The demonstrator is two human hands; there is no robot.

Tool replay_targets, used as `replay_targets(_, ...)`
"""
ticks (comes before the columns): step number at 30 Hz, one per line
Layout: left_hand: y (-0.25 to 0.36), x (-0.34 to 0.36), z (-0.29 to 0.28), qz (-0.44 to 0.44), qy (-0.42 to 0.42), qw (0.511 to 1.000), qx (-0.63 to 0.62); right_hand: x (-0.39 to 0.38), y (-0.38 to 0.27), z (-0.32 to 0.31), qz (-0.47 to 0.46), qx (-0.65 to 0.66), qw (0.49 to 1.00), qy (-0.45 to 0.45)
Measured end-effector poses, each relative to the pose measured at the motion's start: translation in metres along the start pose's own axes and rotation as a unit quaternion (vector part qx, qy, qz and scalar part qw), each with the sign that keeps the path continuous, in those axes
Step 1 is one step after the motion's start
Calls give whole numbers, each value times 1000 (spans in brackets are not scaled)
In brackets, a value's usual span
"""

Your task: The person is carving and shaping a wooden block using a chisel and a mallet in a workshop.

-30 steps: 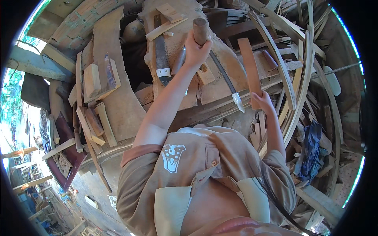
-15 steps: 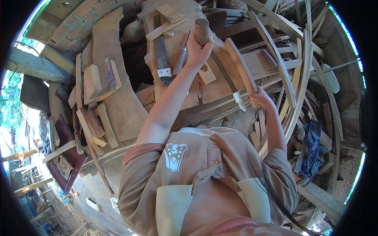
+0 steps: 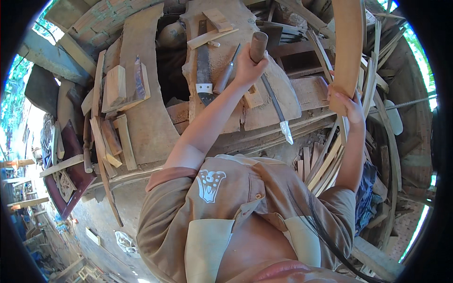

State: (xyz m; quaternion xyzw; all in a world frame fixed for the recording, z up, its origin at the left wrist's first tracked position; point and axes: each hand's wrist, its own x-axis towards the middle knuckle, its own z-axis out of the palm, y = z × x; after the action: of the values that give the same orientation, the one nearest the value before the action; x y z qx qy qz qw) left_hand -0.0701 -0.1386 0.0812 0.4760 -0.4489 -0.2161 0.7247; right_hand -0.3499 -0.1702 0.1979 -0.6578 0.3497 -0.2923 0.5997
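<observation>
The left hand (image 3: 247,66) was clamped around the round wooden handle of a long knife (image 3: 271,94), whose narrow dark blade ran down from the fist across the wooden bench (image 3: 283,101) and ended in a pale tip hanging past the bench's near edge. The right hand (image 3: 349,106) was closed on the lower end of a curved wooden slat (image 3: 348,42), holding it upright off the bench's right edge, its upper end reaching toward the top of the view. The two hands were well apart, each gripping its own thing.

Just left of the left hand, a broad dark blade with a pale band (image 3: 204,70) lay lengthwise on the bench, and a thin tool with a wooden handle (image 3: 226,73) lay slanted between it and the fist. A small wood block (image 3: 218,20) sat near the far edge. Off the bench's left edge lay a wide plank (image 3: 146,108) carrying several short offcuts (image 3: 115,85). Thin bent strips (image 3: 325,165) were heaped below the right forearm.
</observation>
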Motion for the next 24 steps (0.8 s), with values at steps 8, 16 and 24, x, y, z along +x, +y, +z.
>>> replay_targets(8,2,0,-5,17,0,999,-31,-8,-47,-21,-8,-454,891,-23)
replay_targets(16,0,1,-8,-16,22,999,-37,0,-42,20,83,-497,863,-42)
replay_targets(24,7,-2,-4,2,-14,1000,14,3,-67,7,-23,-147,988,-48)
